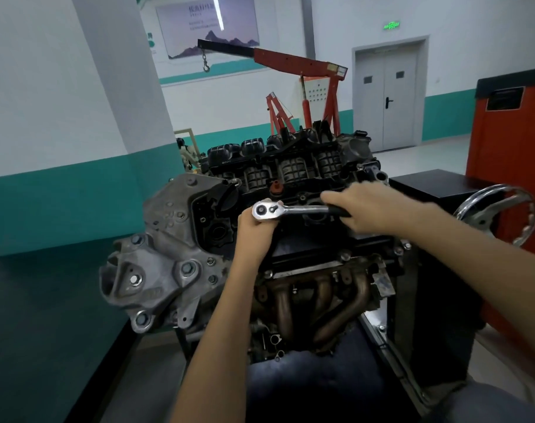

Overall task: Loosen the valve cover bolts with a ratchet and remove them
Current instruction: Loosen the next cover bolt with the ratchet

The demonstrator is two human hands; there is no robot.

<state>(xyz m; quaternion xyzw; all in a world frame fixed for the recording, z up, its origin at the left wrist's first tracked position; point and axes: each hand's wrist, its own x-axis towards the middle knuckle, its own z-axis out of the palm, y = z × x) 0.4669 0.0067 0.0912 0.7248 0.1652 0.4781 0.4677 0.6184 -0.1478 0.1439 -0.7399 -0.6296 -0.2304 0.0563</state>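
Red hoist beyond black valve cover

Ratchet: chrome head and shank, black grip. Lies level, head left, grip pointing right, above near-left part of valve cover. Cover: black, seated on top of engine. Bolt beneath ratchet head hidden.

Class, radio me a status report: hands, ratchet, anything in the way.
Hands: left hand cups the ratchet at its head; right hand grips its handle. Tool level over valve cover, bolt hidden beneath. Nearby: red cap behind head.
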